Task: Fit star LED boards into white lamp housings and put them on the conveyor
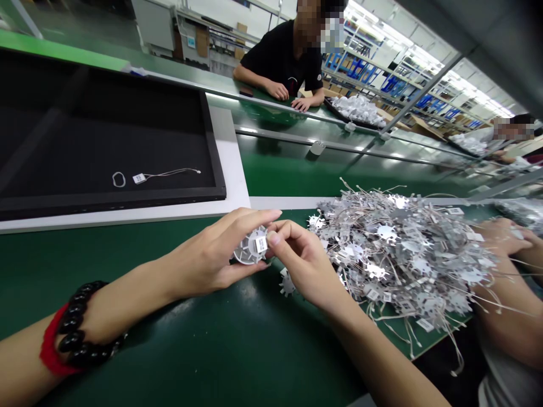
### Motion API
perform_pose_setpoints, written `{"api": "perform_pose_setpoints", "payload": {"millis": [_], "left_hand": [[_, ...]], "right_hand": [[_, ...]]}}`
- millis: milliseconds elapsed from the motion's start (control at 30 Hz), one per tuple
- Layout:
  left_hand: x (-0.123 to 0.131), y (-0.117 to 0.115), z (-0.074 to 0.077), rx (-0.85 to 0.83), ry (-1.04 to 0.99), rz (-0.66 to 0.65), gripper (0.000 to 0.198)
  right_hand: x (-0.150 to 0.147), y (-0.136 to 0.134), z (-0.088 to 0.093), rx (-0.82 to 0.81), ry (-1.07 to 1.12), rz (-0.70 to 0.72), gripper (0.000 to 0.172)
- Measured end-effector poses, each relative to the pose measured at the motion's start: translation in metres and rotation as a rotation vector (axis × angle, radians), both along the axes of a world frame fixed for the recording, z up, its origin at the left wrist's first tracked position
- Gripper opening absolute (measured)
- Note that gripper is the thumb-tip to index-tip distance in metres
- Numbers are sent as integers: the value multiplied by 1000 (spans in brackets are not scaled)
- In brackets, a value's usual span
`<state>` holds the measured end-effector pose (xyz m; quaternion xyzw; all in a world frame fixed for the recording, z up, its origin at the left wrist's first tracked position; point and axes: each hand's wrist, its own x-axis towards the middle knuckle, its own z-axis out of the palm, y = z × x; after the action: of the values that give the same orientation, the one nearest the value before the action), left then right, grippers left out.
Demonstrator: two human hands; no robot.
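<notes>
While a black tray (pixel 165 133) spans the upper left, the left hand (pixel 214 251) curls its grip around a labelled round part (pixel 245 254) at the frame's centre. The right hand (pixel 309 263) pinches its right edge, near a silvery heap (pixel 409 249) at right.

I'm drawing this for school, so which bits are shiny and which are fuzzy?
In the head view, the ceiling lights glare white; in the head view, the metal pile glints, and the green table shows pale shine below the left hand; in the head view, the neighbour's arm at right looks soft.
</notes>
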<state>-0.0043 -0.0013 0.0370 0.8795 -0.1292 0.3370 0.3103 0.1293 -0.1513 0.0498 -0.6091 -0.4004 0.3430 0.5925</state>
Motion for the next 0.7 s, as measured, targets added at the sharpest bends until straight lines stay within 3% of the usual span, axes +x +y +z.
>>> {"api": "perform_pose_setpoints", "payload": {"millis": [433, 700], "left_hand": [[1, -1, 2, 25, -31, 32, 54], [1, 3, 8, -120, 18, -37, 42]], "right_hand": [[-12, -2, -3, 43, -271, -118, 22], [-3, -3, 4, 37, -209, -17, 19]]}}
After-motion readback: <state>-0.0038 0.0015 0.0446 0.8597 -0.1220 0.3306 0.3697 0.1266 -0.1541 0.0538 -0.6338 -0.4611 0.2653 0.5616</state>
